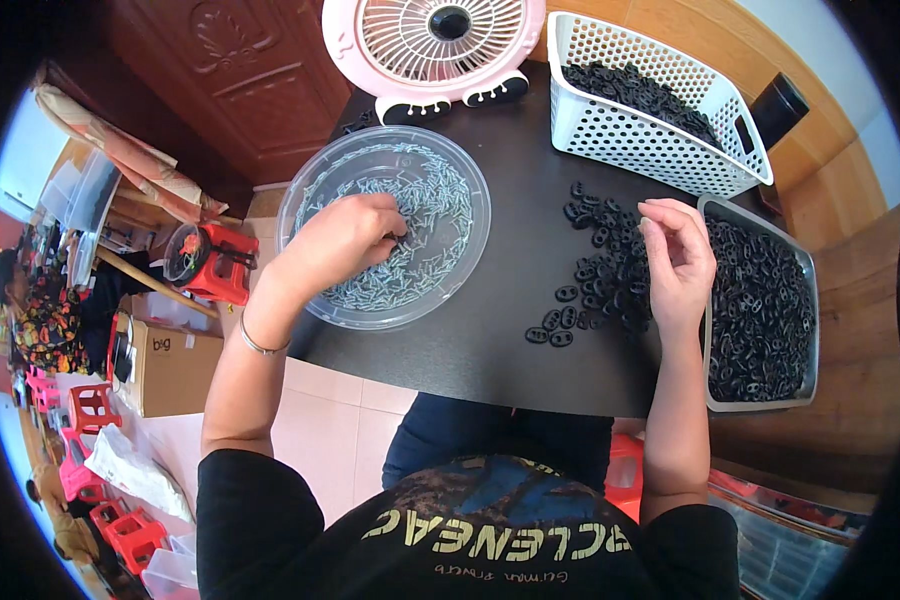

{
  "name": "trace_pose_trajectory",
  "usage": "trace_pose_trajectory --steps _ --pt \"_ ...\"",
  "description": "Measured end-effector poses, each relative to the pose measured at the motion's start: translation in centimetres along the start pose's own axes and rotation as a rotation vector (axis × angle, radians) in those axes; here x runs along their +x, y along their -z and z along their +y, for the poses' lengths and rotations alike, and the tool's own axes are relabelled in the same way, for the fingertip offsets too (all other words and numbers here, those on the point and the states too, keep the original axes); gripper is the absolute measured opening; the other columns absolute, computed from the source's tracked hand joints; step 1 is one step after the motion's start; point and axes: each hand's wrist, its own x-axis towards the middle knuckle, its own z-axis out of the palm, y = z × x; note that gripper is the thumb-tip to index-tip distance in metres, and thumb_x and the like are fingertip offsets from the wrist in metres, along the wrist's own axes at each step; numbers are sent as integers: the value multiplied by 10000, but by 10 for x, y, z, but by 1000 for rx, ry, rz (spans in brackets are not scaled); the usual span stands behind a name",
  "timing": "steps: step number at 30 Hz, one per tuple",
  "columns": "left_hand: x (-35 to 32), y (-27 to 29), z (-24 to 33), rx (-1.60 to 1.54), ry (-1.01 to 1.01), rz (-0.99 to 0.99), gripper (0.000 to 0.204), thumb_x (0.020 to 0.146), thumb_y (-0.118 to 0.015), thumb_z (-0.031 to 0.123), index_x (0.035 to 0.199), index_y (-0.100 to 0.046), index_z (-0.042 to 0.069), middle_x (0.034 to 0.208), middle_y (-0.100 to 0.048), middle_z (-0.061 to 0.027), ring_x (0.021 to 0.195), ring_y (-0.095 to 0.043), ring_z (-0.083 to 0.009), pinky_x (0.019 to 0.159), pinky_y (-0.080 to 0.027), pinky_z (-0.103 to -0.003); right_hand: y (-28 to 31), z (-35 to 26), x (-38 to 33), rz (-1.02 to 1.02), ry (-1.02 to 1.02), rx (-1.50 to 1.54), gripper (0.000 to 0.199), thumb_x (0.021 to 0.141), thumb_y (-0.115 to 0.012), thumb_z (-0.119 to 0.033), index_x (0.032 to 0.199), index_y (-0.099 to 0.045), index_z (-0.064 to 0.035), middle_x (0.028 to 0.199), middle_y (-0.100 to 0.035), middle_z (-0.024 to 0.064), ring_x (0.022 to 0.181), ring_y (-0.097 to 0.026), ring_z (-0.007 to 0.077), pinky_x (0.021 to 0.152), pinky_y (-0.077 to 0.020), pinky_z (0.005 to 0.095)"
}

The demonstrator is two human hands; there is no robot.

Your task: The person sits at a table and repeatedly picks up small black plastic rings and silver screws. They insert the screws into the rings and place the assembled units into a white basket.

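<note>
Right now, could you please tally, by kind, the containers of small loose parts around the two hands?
Round clear plastic tub: 1
White perforated basket: 1
Grey rectangular tray: 1
Total: 3

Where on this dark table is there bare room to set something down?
The widest free patch of dark table lies between the round tub and the loose black pieces, reaching the near edge. The right side is crowded: those pieces, the white basket, the gray bin and the right hand.
</note>
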Motion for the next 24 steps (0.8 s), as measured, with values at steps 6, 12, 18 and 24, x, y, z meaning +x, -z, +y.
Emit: trace_pose_trajectory --steps 6,12,18,24 --pt "2 -1 0 16 38 -32 83 626 -589 -19 704 -569 4 715 -539 -121 686 -560 -302 622 -456 -371 0 -2 0 -1 -20 3 145 789 -553 50 897 -627 -10 949 -551 61 753 -535 67 637 -438 179" --pt "4 0 -4 -14 53 0 93 597 -568 -33 675 -532 4 647 -515 -112 624 -549 -257 576 -445 -334 1 -9 1 -8 -22 16 139 779 -564 52 882 -629 -16 922 -563 60 734 -557 79 629 -455 191" --pt "20 9 21 -505 163 167 79 646 -565 -53 689 -524 -2 643 -546 -35 612 -534 -81 569 -454 -221 5 -21 -3 -227 -50 -92 126 735 -589 36 838 -632 -23 791 -591 69 645 -581 132 580 -467 227" --pt "48 2 62 -905 101 118 88 718 -609 -29 735 -533 12 733 -567 -11 679 -546 -54 610 -451 -189 22 -35 -13 -812 -118 -273 90 700 -627 -50 774 -575 -48 740 -573 70 679 -585 218 598 -468 314"
